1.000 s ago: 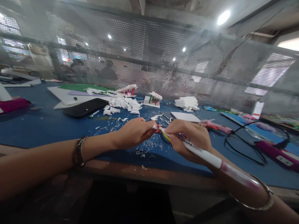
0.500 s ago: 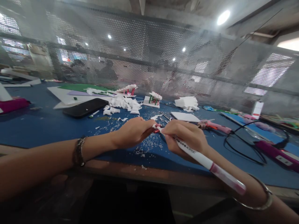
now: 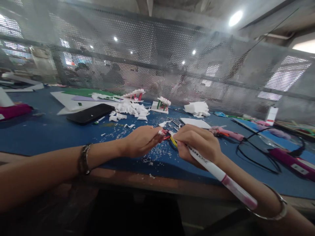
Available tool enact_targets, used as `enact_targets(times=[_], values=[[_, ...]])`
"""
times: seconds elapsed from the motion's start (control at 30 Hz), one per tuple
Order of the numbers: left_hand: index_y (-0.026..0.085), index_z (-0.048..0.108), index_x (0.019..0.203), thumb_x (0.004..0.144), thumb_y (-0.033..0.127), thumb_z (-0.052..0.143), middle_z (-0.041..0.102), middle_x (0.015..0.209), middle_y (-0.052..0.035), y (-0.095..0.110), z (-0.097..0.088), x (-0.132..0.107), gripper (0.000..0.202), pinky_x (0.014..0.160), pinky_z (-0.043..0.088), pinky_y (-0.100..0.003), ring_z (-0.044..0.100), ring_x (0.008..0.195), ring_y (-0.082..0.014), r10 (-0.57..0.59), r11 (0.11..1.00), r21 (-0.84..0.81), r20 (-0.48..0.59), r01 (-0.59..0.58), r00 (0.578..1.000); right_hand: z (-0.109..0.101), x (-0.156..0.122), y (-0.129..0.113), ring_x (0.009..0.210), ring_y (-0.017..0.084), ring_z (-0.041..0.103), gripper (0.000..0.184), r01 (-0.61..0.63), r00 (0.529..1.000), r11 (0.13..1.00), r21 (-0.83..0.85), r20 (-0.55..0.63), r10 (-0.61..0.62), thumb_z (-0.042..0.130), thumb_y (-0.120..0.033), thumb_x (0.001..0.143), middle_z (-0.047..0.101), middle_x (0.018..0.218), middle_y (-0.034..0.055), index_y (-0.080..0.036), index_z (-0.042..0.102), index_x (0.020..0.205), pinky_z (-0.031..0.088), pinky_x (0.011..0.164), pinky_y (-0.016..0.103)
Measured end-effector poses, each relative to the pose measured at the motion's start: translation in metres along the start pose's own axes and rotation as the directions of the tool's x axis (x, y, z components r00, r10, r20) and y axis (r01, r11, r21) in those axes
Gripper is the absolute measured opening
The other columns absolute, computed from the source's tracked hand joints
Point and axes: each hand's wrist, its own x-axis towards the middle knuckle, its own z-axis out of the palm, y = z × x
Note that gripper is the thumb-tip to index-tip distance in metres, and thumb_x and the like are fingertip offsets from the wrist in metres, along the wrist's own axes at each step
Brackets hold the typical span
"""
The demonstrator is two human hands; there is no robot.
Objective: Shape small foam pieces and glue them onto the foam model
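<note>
My left hand [image 3: 140, 141] is closed in a pinch on a small white and red piece [image 3: 162, 133] just above the blue table top [image 3: 49, 134]. My right hand [image 3: 199, 144] is closed round a long white marker with a pink cap end [image 3: 221, 177], its tip touching that small piece. A yellow bit shows under my right fingers. White scraps lie on the table beneath both hands.
A black phone [image 3: 90, 113] lies at the left, beside a heap of white foam scraps [image 3: 130, 109]. Two small foam models [image 3: 161, 105] stand further back. A pink glue gun [image 3: 226, 132] and black cables [image 3: 258, 154] lie at the right. A perforated screen [image 3: 157, 65] closes off the back.
My right hand has tilted the marker slightly, its tip staying on the small piece. My left hand has hardly moved.
</note>
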Motion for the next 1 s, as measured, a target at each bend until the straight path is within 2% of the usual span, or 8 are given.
enact_targets(times=[0.13,0.27,0.37,0.5,0.6,0.67,0.8,1.0], values=[[0.018,0.035,0.063,0.084,0.024,0.018,0.045,0.051,0.0018,0.0022,-0.0010,-0.0008,0.029,0.050,0.032,-0.022,0.039,0.045,-0.0086,0.005,0.991,-0.137,-0.002,-0.005,1.000,0.0012,-0.0010,-0.0007,0.056,0.009,0.051,0.012,0.037,0.999,0.999,0.029,-0.005,-0.037,0.045,-0.006,0.068,0.056,0.060,0.0013,-0.017,0.045,0.073,0.043,0.046,0.020],[0.018,0.035,0.062,0.085,0.024,0.017,0.041,0.047,0.0037,0.0053,-0.0014,-0.0021,0.030,0.047,0.032,-0.020,0.037,0.041,-0.0068,-0.048,0.960,-0.276,0.011,0.050,0.999,0.0022,-0.0015,-0.0012,0.058,0.009,0.052,0.016,-0.015,0.999,0.999,0.035,-0.036,0.016,0.044,-0.005,0.068,0.055,0.060,-0.0002,-0.019,0.045,0.075,0.045,0.050,0.021],[0.018,0.035,0.061,0.086,0.024,0.017,0.039,0.045,0.0048,0.0077,-0.0018,-0.0035,0.031,0.043,0.032,-0.018,0.035,0.039,-0.0064,-0.035,0.919,-0.393,0.009,0.035,0.999,0.0024,-0.0017,-0.0011,0.059,0.008,0.052,0.015,0.011,1.000,0.999,0.045,-0.028,-0.010,0.045,-0.007,0.068,0.055,0.062,-0.0006,-0.020,0.045,0.076,0.044,0.049,0.020],[0.017,0.035,0.056,0.086,0.025,0.016,0.038,0.044,0.0044,0.0096,-0.0027,-0.0051,0.037,0.043,0.033,-0.018,0.037,0.040,-0.0066,-0.027,0.895,-0.445,0.030,0.038,0.999,0.0023,-0.0013,-0.0018,0.058,0.009,0.052,0.018,-0.013,0.998,1.000,0.011,-0.065,0.013,0.045,-0.004,0.067,0.054,0.059,-0.0006,-0.020,0.044,0.075,0.045,0.050,0.021],[0.017,0.035,0.060,0.086,0.025,0.017,0.037,0.045,0.0051,0.0094,-0.0034,-0.0056,0.033,0.042,0.031,-0.019,0.035,0.040,-0.0065,-0.040,0.859,-0.510,0.033,0.052,0.999,0.0034,-0.0012,-0.0019,0.057,0.008,0.051,0.016,0.040,0.996,0.998,0.038,-0.086,-0.036,0.045,-0.005,0.067,0.055,0.061,0.0000,-0.019,0.045,0.076,0.044,0.049,0.020],[0.017,0.035,0.060,0.086,0.024,0.017,0.037,0.046,0.0051,0.0087,-0.0037,-0.0054,0.033,0.043,0.031,-0.019,0.035,0.041,-0.0065,-0.034,0.856,-0.514,0.038,0.049,0.999,0.0046,-0.0012,-0.0010,0.056,0.008,0.051,0.015,0.011,0.997,0.999,0.043,-0.080,-0.008,0.045,-0.006,0.067,0.054,0.060,-0.0001,-0.019,0.045,0.074,0.044,0.048,0.020],[0.017,0.036,0.064,0.086,0.020,0.018,0.039,0.051,0.0042,0.0064,-0.0027,-0.0037,0.029,0.048,0.033,-0.019,0.036,0.045,-0.0067,0.018,0.885,-0.466,0.023,-0.005,1.000,0.0045,-0.0011,0.0001,0.056,0.008,0.052,0.014,-0.160,0.979,0.986,0.051,-0.123,0.165,0.042,-0.007,0.069,0.053,0.059,-0.0001,-0.020,0.045,0.072,0.045,0.051,0.022],[0.017,0.036,0.071,0.083,0.018,0.022,0.039,0.060,0.0020,0.0005,0.0005,-0.0021,0.018,0.054,0.035,-0.021,0.037,0.052,-0.0083,0.044,0.950,-0.302,-0.127,-0.080,0.991,0.0010,0.0003,-0.0030,0.057,0.009,0.052,0.015,-0.166,0.974,0.981,0.099,-0.142,0.180,0.042,-0.007,0.069,0.052,0.061,-0.0001,-0.020,0.045,0.074,0.045,0.051,0.023]])
